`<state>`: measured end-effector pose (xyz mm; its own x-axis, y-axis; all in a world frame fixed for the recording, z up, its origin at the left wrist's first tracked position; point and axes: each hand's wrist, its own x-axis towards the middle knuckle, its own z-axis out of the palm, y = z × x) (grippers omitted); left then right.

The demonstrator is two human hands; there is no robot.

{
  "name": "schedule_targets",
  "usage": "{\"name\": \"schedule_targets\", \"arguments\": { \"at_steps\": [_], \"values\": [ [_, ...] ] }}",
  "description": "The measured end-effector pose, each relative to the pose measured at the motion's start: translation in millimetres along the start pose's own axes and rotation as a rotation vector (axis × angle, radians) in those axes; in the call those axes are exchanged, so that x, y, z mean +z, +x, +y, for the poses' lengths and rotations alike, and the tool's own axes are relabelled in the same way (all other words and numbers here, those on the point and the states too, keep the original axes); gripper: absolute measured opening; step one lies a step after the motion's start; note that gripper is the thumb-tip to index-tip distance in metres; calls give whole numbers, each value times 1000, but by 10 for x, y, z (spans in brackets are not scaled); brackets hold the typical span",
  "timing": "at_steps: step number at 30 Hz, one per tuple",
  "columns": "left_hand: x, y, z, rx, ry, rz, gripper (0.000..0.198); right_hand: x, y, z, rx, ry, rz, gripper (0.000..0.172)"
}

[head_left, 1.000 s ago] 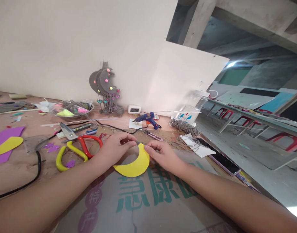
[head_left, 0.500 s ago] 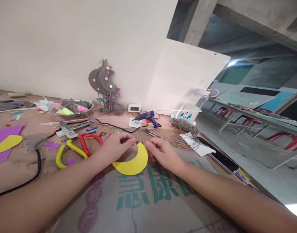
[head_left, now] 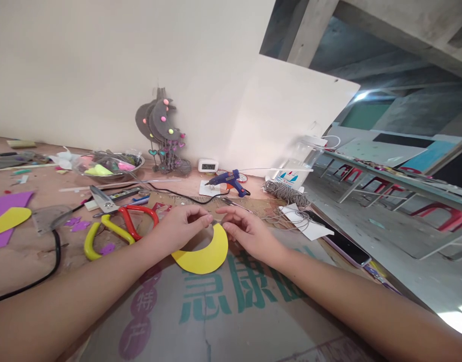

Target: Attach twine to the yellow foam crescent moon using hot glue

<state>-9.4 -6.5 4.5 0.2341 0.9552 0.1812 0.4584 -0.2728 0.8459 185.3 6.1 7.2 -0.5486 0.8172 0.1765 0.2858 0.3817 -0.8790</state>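
A yellow foam crescent (head_left: pixel 206 257) lies flat on a printed cardboard sheet (head_left: pixel 231 306). My left hand (head_left: pixel 180 227) rests on the crescent's inner curve, with thumb and forefinger pinched at its upper tip. My right hand (head_left: pixel 246 232) sits just right of that tip, fingers curled and fingertips drawn together beside a small grey bit there. What those fingertips hold is too small to make out. The two hands nearly meet above the tip.
Red scissors (head_left: pixel 138 217) and yellow scissors (head_left: pixel 102 236) lie left of my left hand. Behind are a blue glue gun (head_left: pixel 227 180), a small clock (head_left: pixel 208 165), grey cord (head_left: pixel 286 193), a phone (head_left: pixel 346 246), a grey moon ornament (head_left: pixel 161 133), a scrap bowl (head_left: pixel 110 168) and purple foam (head_left: pixel 6 216).
My right hand lifted off the crescent's outer edge and moved up and left to its upper tip. The left hand stayed at the tip. The view shifted slightly.
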Motion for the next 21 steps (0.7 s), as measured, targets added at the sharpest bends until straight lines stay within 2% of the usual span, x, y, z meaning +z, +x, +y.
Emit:
{"name": "schedule_targets", "arguments": {
  "at_steps": [5,21],
  "values": [
    [0,0,15,7,59,-19,34,-3,16,-29,75,-145,86,15],
    [5,-19,32,29,76,-76,33,-2,26,-52,32,-218,115,17]
  ]
}}
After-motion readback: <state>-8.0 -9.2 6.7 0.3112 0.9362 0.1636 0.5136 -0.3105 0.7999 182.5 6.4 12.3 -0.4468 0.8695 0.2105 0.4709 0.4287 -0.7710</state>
